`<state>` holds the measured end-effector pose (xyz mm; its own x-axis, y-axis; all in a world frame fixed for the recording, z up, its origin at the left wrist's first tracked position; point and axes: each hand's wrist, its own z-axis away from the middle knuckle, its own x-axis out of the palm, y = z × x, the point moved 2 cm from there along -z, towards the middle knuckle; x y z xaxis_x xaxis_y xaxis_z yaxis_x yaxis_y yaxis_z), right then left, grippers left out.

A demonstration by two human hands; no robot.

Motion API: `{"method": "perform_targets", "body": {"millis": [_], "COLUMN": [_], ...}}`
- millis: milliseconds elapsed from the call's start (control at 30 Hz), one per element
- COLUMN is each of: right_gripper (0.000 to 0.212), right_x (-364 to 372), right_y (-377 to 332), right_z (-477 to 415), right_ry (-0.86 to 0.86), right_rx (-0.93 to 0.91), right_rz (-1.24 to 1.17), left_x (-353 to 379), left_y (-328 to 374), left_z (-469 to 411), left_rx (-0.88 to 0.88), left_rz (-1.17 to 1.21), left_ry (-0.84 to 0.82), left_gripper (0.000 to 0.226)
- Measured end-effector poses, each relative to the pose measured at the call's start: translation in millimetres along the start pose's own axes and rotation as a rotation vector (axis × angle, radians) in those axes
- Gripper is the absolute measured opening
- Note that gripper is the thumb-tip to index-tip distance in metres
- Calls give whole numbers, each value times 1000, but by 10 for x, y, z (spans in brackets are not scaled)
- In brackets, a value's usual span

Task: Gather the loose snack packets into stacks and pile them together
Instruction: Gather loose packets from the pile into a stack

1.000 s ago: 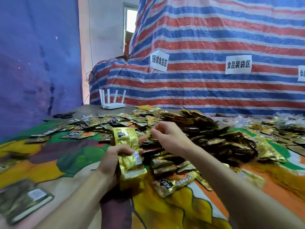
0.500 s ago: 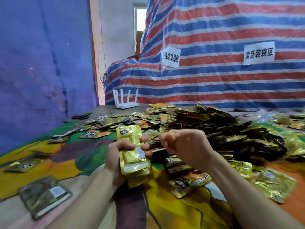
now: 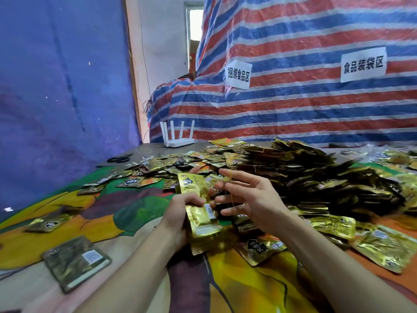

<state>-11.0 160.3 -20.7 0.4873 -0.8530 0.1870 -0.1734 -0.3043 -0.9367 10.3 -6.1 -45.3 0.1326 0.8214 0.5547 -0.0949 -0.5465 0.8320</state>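
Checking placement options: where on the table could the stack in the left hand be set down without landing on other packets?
Free: the printed cloth left of the stack in the left hand, bordered by the scattered packets behind and the flat bundle in front; also the strip between the forearms. Crowded: the heap and loose packets right of the right hand.

Grips packet stack (image 3: 196,207) in left hand (image 3: 179,214), fingers curled round it. Holds right hand (image 3: 251,198) just beside, fingers spread and nearly straight, palm turned left. Reaches in with both forearms bare, from the lower edge.
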Motion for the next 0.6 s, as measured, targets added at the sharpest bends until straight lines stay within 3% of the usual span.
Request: {"method": "perform_targets", "body": {"millis": [67, 167, 267, 367, 433, 533, 600], "right_gripper": [44, 38, 45, 59, 67, 71, 74], "right_x": [5, 87, 225, 366, 447, 554, 590], "right_y": [21, 73, 130, 155, 186, 186, 177], "right_z": [13, 50, 74, 99, 123, 149, 148], "right_ry": [55, 99, 131, 137, 93, 75, 105], "right_rx": [10, 31, 45, 33, -2, -105, -160], "right_rz": [110, 240, 358, 396, 441, 538, 550], "left_x": [-19, -72, -93, -54, -61, -49, -27], "left_y": [26, 94, 160, 178, 186, 171, 153], "left_z": [-11, -27, -16, -8, -15, -8, -5], "left_rx": [51, 229, 434, 505, 481, 343, 340], "left_rz": [4, 89, 164, 211, 211, 167, 201], "left_ry": [142, 337, 431, 492, 525, 508, 496], "left_gripper": [17, 6, 40, 47, 66, 118, 129]}}
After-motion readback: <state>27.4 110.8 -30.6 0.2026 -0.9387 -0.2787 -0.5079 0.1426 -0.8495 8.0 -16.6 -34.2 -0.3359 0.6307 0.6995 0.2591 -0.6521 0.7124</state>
